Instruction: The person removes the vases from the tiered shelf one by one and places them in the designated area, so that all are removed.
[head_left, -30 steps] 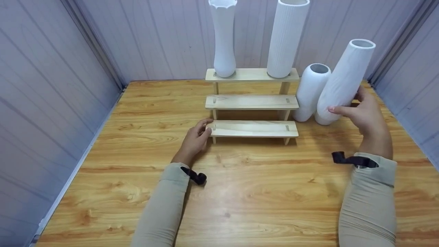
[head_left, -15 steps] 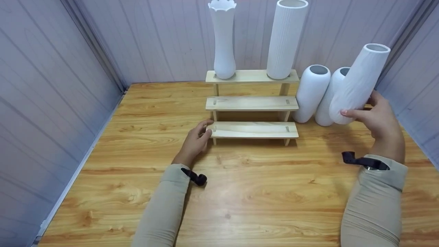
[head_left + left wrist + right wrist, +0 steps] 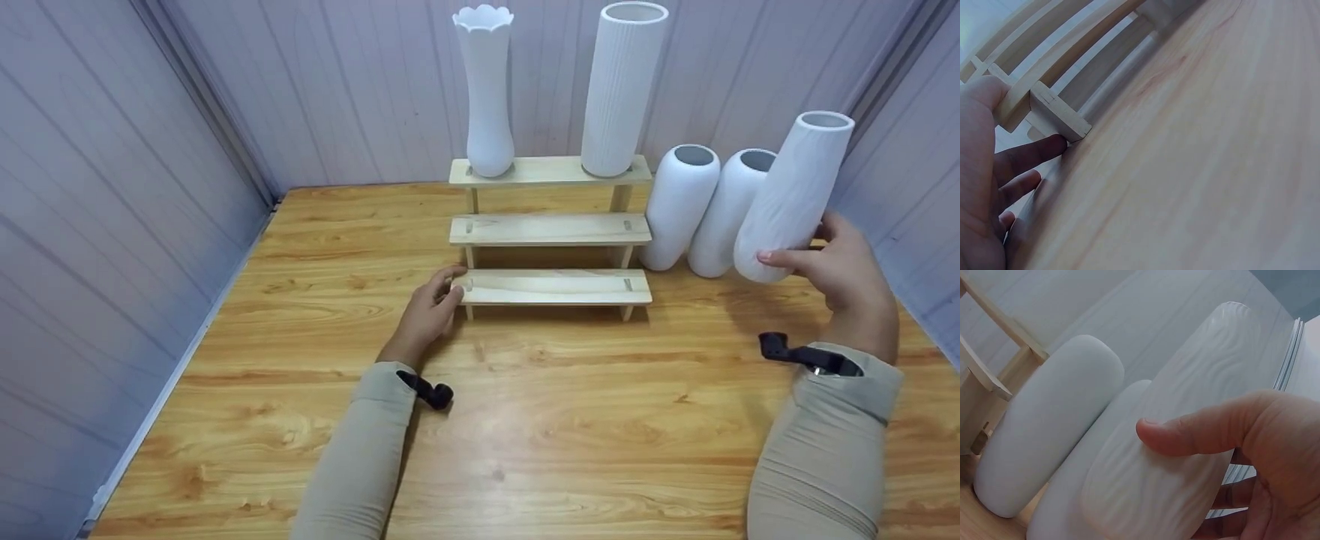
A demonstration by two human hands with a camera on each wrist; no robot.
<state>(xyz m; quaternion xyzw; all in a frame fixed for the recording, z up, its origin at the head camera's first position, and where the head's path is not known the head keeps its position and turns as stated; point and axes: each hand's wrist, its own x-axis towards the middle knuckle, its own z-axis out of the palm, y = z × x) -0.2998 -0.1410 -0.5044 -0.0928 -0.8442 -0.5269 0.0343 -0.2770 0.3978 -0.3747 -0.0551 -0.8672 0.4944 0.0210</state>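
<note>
At the right of the head view, my right hand grips a tall white vase low on its body, thumb in front and fingers behind. In the right wrist view this vase shows wavy relief and leans to the right. Two shorter white vases stand between it and a three-step wooden display stand. My left hand holds the left end of the stand's lowest step. In the left wrist view the thumb lies at the step's end and one fingertip is right at the leg.
On the stand's top step are a scallop-rimmed white vase at the left and a ribbed cylindrical vase at the right. The wood-grain table is enclosed by pale panel walls at the back and sides.
My right hand has moved the tall vase rightward and a little nearer, away from the shorter vases, uncovering the second one. My left hand keeps its place on the stand.
</note>
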